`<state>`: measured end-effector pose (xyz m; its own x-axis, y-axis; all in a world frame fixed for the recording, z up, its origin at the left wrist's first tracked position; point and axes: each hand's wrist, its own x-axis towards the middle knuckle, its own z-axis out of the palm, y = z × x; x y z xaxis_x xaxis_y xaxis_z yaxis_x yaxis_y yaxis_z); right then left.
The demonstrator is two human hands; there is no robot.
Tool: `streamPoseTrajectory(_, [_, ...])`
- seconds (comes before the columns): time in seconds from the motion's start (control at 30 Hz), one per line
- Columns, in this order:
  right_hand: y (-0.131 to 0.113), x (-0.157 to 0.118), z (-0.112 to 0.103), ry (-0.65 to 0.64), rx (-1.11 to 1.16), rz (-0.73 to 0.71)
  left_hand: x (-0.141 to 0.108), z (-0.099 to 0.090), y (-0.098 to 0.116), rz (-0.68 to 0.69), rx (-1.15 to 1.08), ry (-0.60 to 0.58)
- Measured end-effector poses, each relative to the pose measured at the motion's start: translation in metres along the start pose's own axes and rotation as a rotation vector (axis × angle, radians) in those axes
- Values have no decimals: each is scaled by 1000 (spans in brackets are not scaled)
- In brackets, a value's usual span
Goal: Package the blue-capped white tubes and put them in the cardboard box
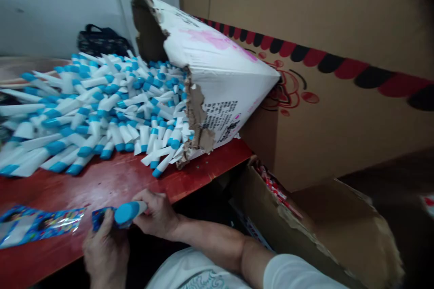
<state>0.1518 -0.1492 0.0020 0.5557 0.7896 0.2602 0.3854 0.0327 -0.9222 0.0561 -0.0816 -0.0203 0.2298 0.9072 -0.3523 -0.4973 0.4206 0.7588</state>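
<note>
Near the table's front edge, my left hand (106, 248) is closed on a small blue printed packet (97, 217), its thumb on top. My right hand (158, 214) grips a white tube with a blue cap (126, 213), the cap end pointing at the packet. Cap and packet are close together; whether the tube is partly inside the packet I cannot tell. More blue printed plastic packets (44, 225) lie flat on the red table (132, 176) to the left. Behind my hands is a large heap of white tubes with blue caps (101, 108).
A torn white carton (224, 72) lies on its side, with tubes spilling from its mouth. Below the table's right edge stands an open cardboard box (305, 235) with red-and-white items inside. A big printed cardboard box (305, 18) rises behind. A dark bag (103, 41) sits at the back.
</note>
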Motion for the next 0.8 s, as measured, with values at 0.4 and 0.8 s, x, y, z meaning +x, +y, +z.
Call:
streamPoseTrajectory(0.4, [12,9,-4,-142,18,-154,-14,6,3,-69,-51,-9])
streamPoseTrajectory(0.8, [-7,-2,-18,-224,-6,49,-7,0,15,-224,-301,16])
